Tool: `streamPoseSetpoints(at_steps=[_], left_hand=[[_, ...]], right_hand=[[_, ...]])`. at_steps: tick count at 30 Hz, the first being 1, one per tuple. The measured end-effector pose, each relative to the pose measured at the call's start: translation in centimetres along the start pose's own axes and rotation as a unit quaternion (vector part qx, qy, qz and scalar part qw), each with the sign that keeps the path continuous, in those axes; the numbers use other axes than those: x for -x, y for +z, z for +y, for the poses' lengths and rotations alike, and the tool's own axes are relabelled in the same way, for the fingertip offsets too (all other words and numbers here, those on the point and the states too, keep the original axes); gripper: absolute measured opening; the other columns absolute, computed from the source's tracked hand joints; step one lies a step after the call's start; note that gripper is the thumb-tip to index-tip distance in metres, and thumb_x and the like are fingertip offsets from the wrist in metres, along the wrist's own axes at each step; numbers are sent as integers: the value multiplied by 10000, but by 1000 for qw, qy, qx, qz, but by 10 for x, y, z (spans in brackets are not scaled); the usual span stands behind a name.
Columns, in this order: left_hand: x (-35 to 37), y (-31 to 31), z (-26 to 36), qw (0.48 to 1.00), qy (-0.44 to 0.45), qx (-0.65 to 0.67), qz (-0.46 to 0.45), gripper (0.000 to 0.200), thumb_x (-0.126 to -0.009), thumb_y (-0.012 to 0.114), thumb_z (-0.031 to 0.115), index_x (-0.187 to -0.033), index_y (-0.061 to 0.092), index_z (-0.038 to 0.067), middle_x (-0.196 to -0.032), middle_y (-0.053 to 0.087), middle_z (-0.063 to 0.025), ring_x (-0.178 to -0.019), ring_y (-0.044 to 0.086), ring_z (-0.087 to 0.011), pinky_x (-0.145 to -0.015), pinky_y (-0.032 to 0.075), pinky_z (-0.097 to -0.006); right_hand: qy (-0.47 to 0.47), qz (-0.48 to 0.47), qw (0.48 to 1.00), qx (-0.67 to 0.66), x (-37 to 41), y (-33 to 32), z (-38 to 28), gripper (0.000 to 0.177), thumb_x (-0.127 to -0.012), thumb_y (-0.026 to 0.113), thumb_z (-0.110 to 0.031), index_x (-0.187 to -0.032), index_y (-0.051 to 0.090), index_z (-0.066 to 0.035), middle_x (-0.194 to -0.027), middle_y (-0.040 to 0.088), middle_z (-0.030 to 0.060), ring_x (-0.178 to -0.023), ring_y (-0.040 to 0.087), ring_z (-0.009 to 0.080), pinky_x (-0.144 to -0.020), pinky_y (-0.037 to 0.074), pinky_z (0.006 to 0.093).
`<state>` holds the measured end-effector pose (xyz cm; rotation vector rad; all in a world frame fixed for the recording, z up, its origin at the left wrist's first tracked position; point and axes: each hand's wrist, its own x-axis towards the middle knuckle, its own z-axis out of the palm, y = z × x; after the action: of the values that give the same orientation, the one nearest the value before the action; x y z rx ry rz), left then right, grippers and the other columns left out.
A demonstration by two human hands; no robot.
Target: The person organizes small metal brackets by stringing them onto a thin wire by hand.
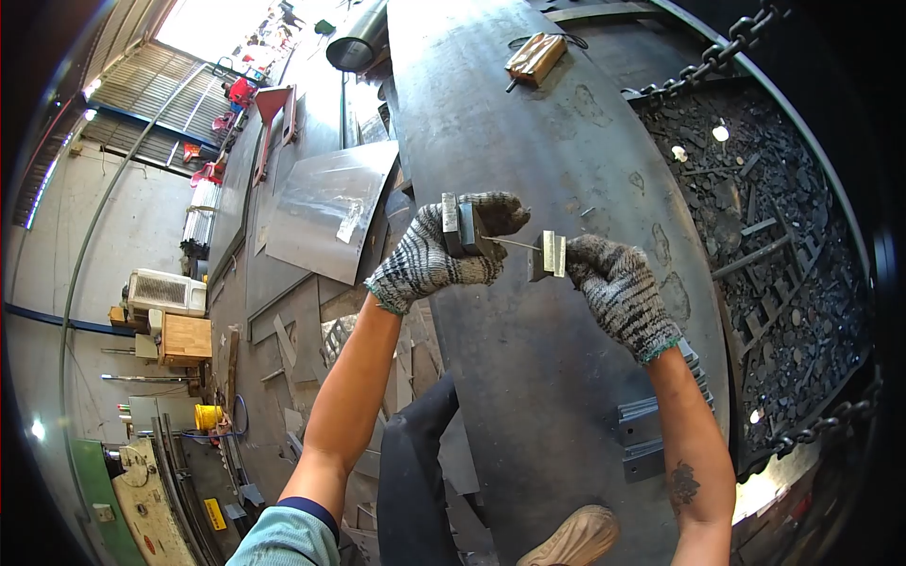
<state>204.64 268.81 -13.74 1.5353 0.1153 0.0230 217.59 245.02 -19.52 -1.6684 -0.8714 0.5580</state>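
Both hands wear striped knitted gloves and are raised over a large steel plate (528,358). My left hand (444,247) is closed around several small metal blocks (464,228) stacked side by side. In my right hand (618,283) the fingertips pinch a small metal piece (548,256) with a bright face. A thin rod or wire (514,244) spans the gap between the blocks and that piece; how it is attached at either end is too small to tell.
Stacked metal plates (642,432) lie beside my right forearm. A tan block with a cord (536,59) rests at the far end. Rightward is a bin of dark scrap (755,208) with a chain (703,66). Sheet metal (330,203) lies left. A shoe (573,538) shows at the bottom.
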Motion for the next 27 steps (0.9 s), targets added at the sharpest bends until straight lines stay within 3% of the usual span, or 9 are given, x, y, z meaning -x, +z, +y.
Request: streamPoseSetpoints(at_steps=[8,13,16,18,20,22,23,25,27], left_hand=[[1,-6,22,993,-37,-111,-35,716,-761,866,38,-1412,566,26,-1393,633,-140,-1306,593,-227,-1077,516,-385],[-2,-14,21,979,-56,-186,-59,772,-706,902,81,-1404,576,28,-1397,636,-115,-1306,593,-220,-1101,492,-378],[-6,-8,1,987,-2,-137,-81,818,-697,909,97,-1430,553,31,-1429,613,-105,-1309,587,-206,-1108,484,-380],[-8,-5,-1,982,-4,-177,-68,883,-683,923,114,-1467,522,50,-1465,584,-96,-1327,565,-199,-1123,467,-387],[-6,5,-15,991,50,-113,-60,876,-724,903,42,-1497,491,61,-1457,584,-90,-1329,557,-207,-1109,482,-399],[-11,14,-30,996,41,-64,-55,918,-718,911,49,-1517,459,53,-1472,570,-67,-1301,572,-196,-1093,490,-384],[-14,20,-31,994,36,-92,-46,923,-710,912,38,-1514,459,54,-1477,565,-67,-1309,566,-203,-1105,484,-389],[-15,29,-38,992,30,-114,-36,929,-702,912,27,-1512,459,56,-1481,559,-67,-1317,560,-210,-1118,478,-393],[-18,31,-44,997,73,16,-5,942,-694,912,20,-1511,449,77,-1501,535,-89,-1341,540,-206,-1158,445,-422]], right_hand=[[-26,15,999,29,2,1,-2,184,-926,672,-81,-1093,738,-44,-1024,746,163,-999,720,322,-868,565,376],[-27,14,999,22,5,4,-6,182,-919,664,-41,-1085,737,-26,-1027,753,162,-993,729,296,-868,567,369],[4,1,1000,-22,7,8,-1,182,-921,660,-27,-1087,735,-17,-1010,763,146,-962,739,244,-851,569,350],[25,9,997,-72,4,8,9,181,-928,658,-25,-1093,733,-16,-998,763,133,-942,733,216,-843,567,335],[47,17,991,-122,2,5,9,180,-935,655,-23,-1098,732,-14,-985,763,121,-922,727,187,-836,564,321],[57,23,988,-144,3,-5,1,175,-950,651,-27,-1106,727,-9,-969,755,105,-898,704,151,-828,557,295],[13,32,993,-110,3,-8,3,173,-960,651,-43,-1113,724,-7,-973,757,107,-900,706,153,-829,556,297],[20,32,994,-104,3,-10,2,174,-960,653,-47,-1114,724,-10,-976,758,109,-907,708,155,-830,556,301],[17,37,996,-81,2,-12,3,173,-958,662,-63,-1111,729,-20,-994,761,116,-925,719,180,-838,559,320]])
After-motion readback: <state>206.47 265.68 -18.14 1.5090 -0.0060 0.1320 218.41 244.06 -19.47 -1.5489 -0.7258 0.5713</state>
